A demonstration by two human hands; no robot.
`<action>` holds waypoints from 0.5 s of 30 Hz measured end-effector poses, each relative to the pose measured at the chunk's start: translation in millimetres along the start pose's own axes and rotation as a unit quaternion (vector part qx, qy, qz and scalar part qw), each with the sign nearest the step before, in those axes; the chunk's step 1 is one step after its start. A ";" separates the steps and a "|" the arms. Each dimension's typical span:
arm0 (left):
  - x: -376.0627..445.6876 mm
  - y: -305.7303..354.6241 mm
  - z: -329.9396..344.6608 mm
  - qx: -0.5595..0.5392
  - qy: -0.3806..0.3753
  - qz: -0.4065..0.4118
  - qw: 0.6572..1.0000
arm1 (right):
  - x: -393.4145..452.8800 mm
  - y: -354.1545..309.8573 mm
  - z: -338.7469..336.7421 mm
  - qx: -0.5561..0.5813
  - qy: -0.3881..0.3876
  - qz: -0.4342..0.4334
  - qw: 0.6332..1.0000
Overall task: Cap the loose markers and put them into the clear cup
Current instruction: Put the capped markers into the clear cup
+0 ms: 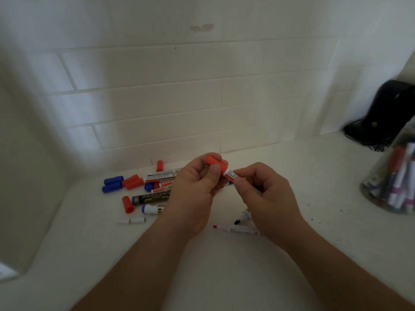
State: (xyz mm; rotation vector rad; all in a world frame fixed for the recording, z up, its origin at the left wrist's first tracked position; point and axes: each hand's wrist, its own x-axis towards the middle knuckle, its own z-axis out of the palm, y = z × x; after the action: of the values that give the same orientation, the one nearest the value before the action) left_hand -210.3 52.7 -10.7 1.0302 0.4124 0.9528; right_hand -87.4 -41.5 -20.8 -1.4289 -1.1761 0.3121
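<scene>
Head view, hands raised above the white desk: my left hand pinches a red cap between thumb and fingers; my right hand pinches the white marker whose end sits in that cap. Left of the hands lie loose blue caps, red caps and uncapped markers. I see the clear cup, holding markers, well apart at the desk's right edge

Red cap matt plastic; cup clear glossy plastic.
</scene>
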 end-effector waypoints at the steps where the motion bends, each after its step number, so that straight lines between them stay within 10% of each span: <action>1: 0.2 0.7 0.9 -0.005 -0.001 0.000 1.000 | 1.9 -1.6 -2.4 -0.005 -0.006 0.001 1.000; 9: -8.2 17.6 44.9 0.100 -0.055 0.036 0.993 | 25.1 -63.7 -73.2 -0.294 -0.171 -0.055 0.939; 15: -18.6 -1.1 91.7 0.282 -0.159 0.071 0.944 | 36.8 -114.3 -198.1 -0.273 0.144 -0.127 0.943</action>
State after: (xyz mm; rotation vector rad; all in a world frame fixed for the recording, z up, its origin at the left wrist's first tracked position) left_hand -156.7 -12.1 30.5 1.7289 0.3494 0.7885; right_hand 27.5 -153.7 146.2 -1.6976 -1.2342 -0.4278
